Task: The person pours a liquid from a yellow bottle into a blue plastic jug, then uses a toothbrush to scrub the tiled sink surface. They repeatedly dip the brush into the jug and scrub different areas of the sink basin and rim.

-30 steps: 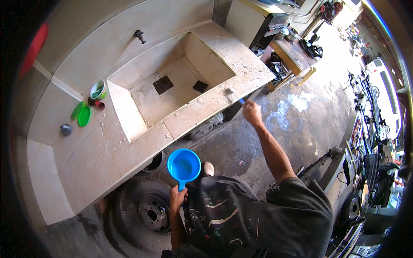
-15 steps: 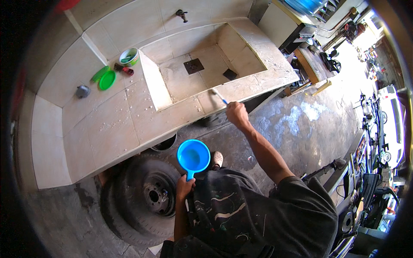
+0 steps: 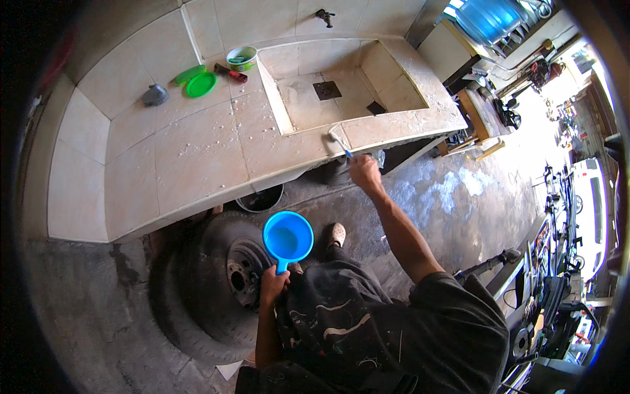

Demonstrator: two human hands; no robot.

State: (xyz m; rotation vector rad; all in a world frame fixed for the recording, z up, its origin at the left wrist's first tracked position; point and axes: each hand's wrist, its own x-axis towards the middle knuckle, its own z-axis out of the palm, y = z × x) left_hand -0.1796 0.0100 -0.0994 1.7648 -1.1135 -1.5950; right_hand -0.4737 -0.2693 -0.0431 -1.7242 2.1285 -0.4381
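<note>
My left hand (image 3: 273, 285) grips the handle of a blue plastic dipper (image 3: 287, 236) that holds some water, level above a black tyre (image 3: 209, 284) lying on the floor. My right hand (image 3: 365, 173) is stretched forward and closed on a small brush with a blue handle (image 3: 339, 140). Its pale head rests on the front rim of the tiled sink basin (image 3: 394, 122), near the basin's left front corner.
A tiled counter (image 3: 190, 157) left of the basin carries a green lid (image 3: 200, 84), a green-rimmed bowl (image 3: 241, 58), a red item and a grey lump (image 3: 155, 96). A tap (image 3: 324, 16) sits on the wall. A bucket (image 3: 260, 198) stands under the counter. Machinery crowds the right side.
My right hand with the brush has slid left along the basin's front rim. The dipper stays in my left hand over the tyre. My head has turned, shifting the view.
</note>
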